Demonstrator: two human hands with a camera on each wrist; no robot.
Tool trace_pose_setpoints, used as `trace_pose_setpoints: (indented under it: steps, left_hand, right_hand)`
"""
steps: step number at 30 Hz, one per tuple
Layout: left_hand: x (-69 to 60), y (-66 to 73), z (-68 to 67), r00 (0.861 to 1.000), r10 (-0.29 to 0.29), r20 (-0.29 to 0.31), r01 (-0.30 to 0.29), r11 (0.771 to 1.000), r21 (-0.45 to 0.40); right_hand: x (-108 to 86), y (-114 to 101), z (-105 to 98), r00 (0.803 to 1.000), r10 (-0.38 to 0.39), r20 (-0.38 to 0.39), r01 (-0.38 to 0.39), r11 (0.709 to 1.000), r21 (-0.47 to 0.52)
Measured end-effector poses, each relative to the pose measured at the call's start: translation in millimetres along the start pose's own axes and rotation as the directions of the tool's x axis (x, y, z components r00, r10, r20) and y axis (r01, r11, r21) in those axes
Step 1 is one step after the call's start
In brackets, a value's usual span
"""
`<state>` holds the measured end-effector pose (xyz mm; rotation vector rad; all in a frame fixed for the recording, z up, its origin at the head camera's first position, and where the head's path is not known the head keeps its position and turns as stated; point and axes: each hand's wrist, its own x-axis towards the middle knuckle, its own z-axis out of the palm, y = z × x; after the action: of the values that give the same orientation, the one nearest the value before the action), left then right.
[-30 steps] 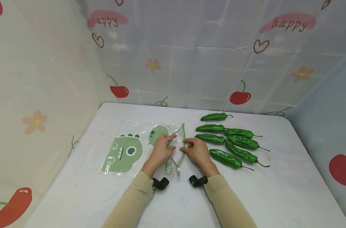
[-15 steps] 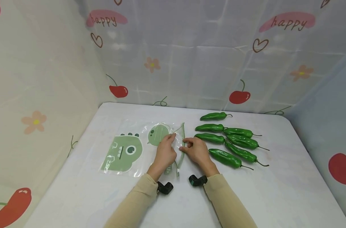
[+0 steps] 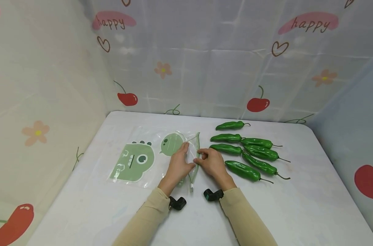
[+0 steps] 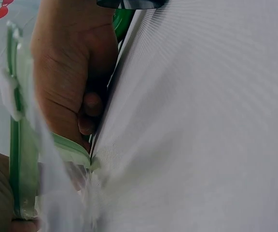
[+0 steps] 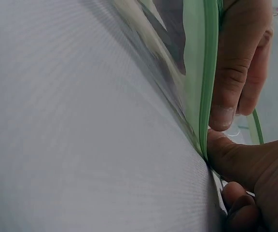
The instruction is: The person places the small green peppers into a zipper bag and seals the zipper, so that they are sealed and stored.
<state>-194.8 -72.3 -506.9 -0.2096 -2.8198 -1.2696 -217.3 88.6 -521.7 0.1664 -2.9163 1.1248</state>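
Note:
A clear plastic zip bag (image 3: pixel 132 164) with a green cartoon dinosaur print lies flat, its green-edged mouth facing right. My right hand (image 3: pixel 212 162) pinches the mouth's edge between thumb and curled fingers. Over the bag, just left of the mouth, my left hand (image 3: pixel 177 167) touches the film, its thumb and forefinger spread apart. The green zip strip (image 5: pixel 209 63) stands raised in the right wrist view, with the right thumb (image 5: pixel 240 159) beside it. A white slider (image 4: pixel 8 94) sits on the strip in the left wrist view. Part of the bag is hidden under the left hand.
Several green chili peppers (image 3: pixel 241 171) lie to the right of the bag, the nearest close beside my right hand. A white table (image 3: pixel 192 222) bears everything. A printed curtain (image 3: pixel 201 68) rises behind the table's far edge.
My left hand has shifted right along the bag toward its mouth. The bag's printed left part has moved slightly away from me. My right hand keeps its hold in place.

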Motion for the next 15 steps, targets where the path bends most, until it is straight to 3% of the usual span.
trace_pose_setpoints:
  steps: [6,15]
  left_hand:
    - [-0.2,-0.2,-1.3,0.998,-0.038,0.056,0.04,0.999,-0.027]
    - [1.7,-0.4,-6.3,0.996,-0.064,0.056,0.066,0.998,-0.024]
  right_hand:
    - [0.0,0.0,-0.3,1.0,-0.004,0.002,0.004,1.0,0.002]
    - [-0.8,-1.0,-0.7,1.0,-0.006,0.004,0.006,1.0,0.006]
